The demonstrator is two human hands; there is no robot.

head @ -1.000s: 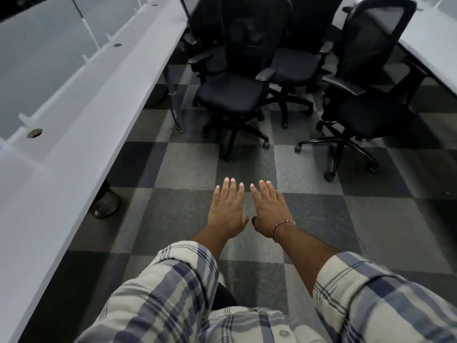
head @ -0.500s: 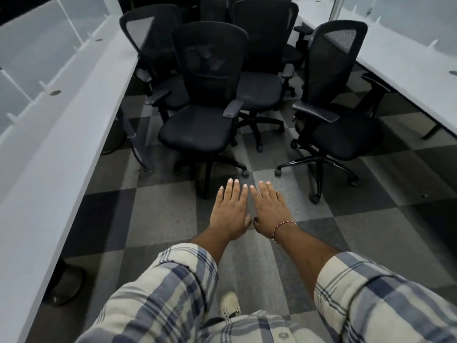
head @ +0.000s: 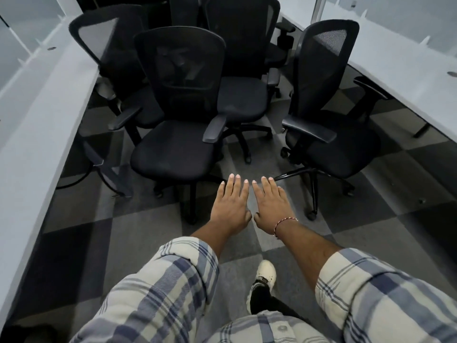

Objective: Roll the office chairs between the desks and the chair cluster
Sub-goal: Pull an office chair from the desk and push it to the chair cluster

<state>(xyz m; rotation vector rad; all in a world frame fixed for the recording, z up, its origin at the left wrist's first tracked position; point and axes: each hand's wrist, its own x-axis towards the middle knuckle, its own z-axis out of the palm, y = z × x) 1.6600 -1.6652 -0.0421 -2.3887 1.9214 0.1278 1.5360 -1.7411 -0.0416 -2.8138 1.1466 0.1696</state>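
The nearest chair [head: 173, 149] stands on the checked carpet [head: 103, 233] with its seat facing the person. More black chairs [head: 242, 70] crowd behind it and another chair [head: 333, 149] stands to its right, all between the left desk [head: 37, 120] and the right desk [head: 408, 70]. The left hand [head: 231, 206] and right hand [head: 270, 206] hover side by side in front of the chairs, palms down and fingers straight, holding nothing.

No readable text, label, brand or number anywhere; chairs [head: 178, 115], desks [head: 37, 115] unmarked

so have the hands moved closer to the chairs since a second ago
Yes. The left hand and right hand have advanced along the left desk toward the nearest chair, whose base now sits just ahead of them.
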